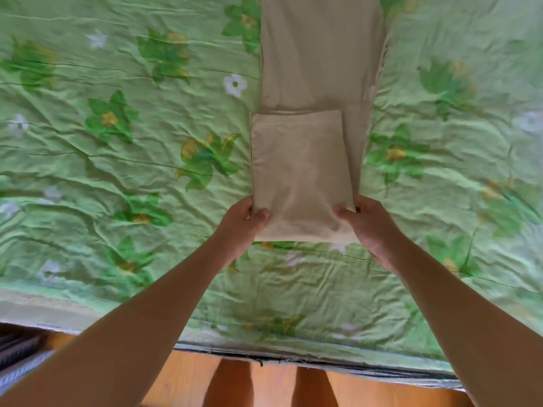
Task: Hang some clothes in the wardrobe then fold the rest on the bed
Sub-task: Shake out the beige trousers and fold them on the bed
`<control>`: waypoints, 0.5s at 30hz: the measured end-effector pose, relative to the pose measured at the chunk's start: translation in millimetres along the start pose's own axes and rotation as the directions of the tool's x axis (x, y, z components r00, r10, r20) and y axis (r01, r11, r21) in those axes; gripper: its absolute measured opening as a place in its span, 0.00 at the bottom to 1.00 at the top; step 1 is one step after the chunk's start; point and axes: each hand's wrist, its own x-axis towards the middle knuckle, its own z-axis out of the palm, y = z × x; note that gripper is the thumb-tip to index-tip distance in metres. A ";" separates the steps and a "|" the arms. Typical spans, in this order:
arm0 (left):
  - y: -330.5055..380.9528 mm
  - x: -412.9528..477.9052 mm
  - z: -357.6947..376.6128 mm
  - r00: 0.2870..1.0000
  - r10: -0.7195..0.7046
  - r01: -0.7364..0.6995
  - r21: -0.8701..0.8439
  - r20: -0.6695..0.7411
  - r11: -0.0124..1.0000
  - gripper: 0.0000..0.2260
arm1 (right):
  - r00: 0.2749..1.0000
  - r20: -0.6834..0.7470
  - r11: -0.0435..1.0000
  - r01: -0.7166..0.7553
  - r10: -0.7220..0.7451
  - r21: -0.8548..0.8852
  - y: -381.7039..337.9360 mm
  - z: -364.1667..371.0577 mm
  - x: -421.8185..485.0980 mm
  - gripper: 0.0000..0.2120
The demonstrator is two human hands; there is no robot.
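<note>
A beige garment (317, 63) lies as a long narrow strip down the middle of the bed (117, 160). Its near end is folded over onto itself, making a doubled rectangle (299, 160). My left hand (244, 227) grips the near left corner of that fold, thumb on top and fingers underneath. My right hand (370, 227) grips the near right corner the same way. The far end of the garment runs out of the top of the view.
The bed wears a creased green sheet with a leaf and flower print. Its near edge (293, 356) runs across the bottom, with an orange wooden floor (182, 377) and my legs below it. Something dark and striped (17, 351) sits at the bottom left.
</note>
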 end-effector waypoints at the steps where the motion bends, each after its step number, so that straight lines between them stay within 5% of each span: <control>1: -0.7 -3.0 -1.1 1.000 -0.006 0.006 0.009 0.021 1.000 0.07 | 1.000 0.000 1.000 0.000 0.000 -0.015 2.6 0.1 -5.3 0.04; 5: -24.3 -32.3 0.6 0.985 -0.080 0.075 0.037 0.153 0.996 0.08 | 0.980 0.046 0.981 -0.193 0.192 0.008 38.6 5.6 -38.1 0.04; 9: -65.7 -80.5 10.3 0.934 -0.265 0.283 -0.040 0.240 0.958 0.09 | 0.881 0.142 0.876 -0.468 0.452 0.118 86.3 18.1 -92.3 0.05; 15: -54.3 -85.6 9.9 0.940 -0.303 0.333 -0.234 0.155 0.913 0.11 | 0.872 0.167 0.857 -0.485 0.460 0.176 76.9 21.5 -94.8 0.09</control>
